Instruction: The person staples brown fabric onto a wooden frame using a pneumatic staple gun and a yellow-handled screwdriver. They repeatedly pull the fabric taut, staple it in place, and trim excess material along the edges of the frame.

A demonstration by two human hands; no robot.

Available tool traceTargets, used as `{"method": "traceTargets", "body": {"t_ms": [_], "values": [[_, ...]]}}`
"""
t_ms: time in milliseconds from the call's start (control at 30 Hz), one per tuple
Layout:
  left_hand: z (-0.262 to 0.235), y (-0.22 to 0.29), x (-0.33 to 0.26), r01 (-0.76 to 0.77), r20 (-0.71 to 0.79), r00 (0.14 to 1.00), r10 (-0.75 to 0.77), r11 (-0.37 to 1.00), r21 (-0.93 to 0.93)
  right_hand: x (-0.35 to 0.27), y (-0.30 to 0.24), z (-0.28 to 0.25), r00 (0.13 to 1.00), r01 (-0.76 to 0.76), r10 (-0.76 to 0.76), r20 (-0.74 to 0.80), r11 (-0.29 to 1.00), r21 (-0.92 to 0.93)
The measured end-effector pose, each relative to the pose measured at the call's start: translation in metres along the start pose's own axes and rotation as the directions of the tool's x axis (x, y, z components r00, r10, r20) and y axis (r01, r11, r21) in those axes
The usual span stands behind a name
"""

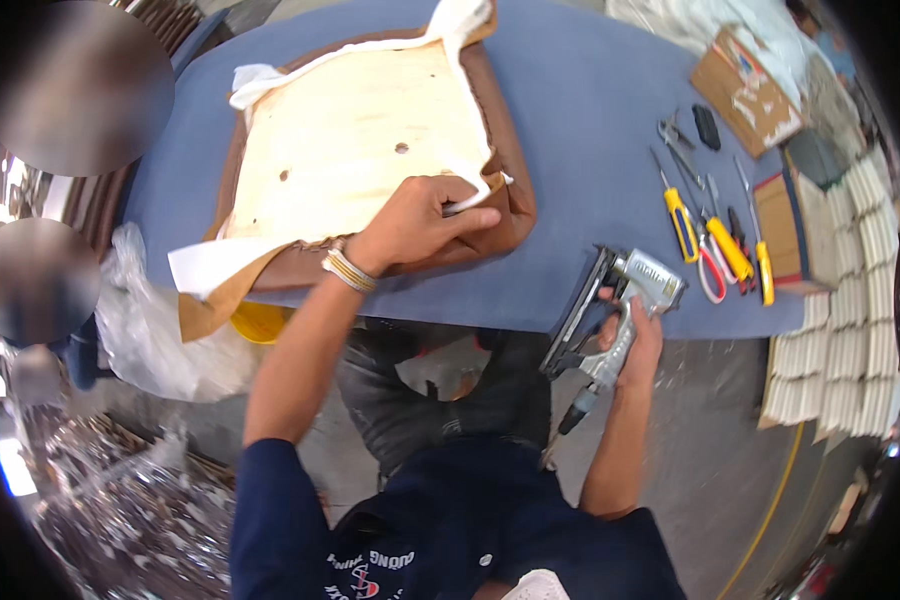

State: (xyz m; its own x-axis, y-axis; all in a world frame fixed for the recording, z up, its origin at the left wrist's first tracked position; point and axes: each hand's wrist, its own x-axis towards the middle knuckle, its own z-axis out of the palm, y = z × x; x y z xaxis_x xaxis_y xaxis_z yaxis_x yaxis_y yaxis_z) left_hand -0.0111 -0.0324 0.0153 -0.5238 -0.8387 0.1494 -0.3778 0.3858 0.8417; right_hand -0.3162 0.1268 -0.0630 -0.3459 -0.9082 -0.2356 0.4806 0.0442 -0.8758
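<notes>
A square seat cushion lies upside down on the blue-covered table, its pale plywood base (360,130) facing up. Brown upholstery (505,110) wraps its sides, with white lining along the edges. At the near right corner, my left hand (420,220) is closed on the folded brown cover. A small greyish bit shows by its fingers; I cannot tell what it is. My right hand (635,345) grips a silver and black pneumatic staple gun (655,280) by its handle, at the table's near edge and apart from the cushion. Loose white and brown flaps (215,275) stick out at the near left corner.
Right of the staple gun lie yellow-handled screwdrivers (682,225), red-handled pliers (711,275) and other hand tools. Cardboard boxes (745,95) stand beyond them, next to stacked white pieces (840,300). Clear plastic (165,330) hangs by the table's left end.
</notes>
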Motion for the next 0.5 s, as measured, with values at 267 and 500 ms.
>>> {"method": "traceTargets", "body": {"t_ms": [267, 500], "values": [[-0.031, -0.053, 0.003, -0.137, 0.015, 0.991, 0.136, 0.983, 0.125, -0.027, -0.025, 0.057, 0.966, 0.208, -0.125, 0.226, 0.896, -0.393], [-0.04, -0.047, 0.016, -0.024, 0.196, 0.981, 0.002, 0.993, 0.114, -0.051, -0.017, 0.135, 0.902, 0.243, 0.0, 0.431, 0.826, -0.509]]}}
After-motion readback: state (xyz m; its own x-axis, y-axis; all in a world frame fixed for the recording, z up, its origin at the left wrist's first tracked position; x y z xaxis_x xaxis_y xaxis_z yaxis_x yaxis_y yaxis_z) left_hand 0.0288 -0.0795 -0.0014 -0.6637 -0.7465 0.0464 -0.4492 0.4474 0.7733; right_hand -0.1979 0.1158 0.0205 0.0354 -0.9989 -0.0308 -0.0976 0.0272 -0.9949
